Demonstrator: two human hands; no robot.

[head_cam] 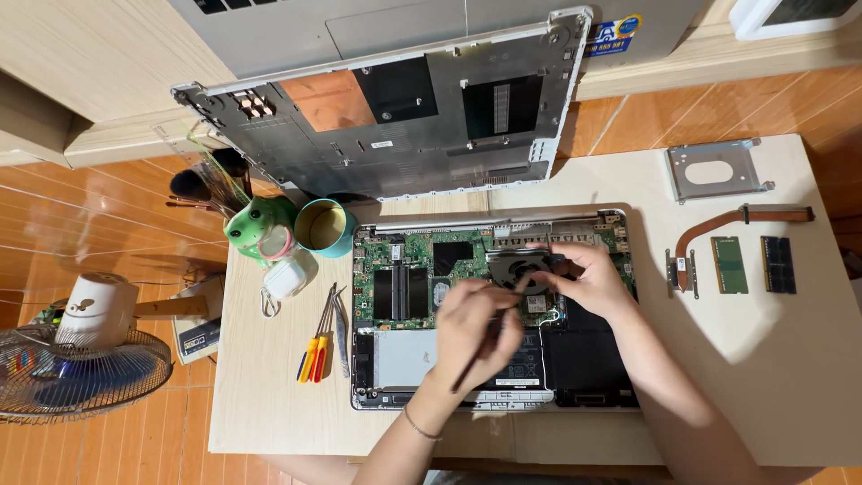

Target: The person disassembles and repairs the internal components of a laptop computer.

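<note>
Left hand (pixel 474 323) grips a thin tool (pixel 489 337); right hand (pixel 588 278) pinches the fan (pixel 525 269) just beyond it. Light, fragile: hold by its frame.

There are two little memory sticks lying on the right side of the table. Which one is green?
The left one, nearest the copper heat pipe, has the green board. The memory stick to its right, closer to the table edge, looks dark, almost black.

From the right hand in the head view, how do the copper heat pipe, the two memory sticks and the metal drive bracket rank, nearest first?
From the right hand:
1. Copper heat pipe, just right of the laptop.
2. Memory sticks, farther right, below the pipe.
3. Metal drive bracket, top right of the table.
</note>
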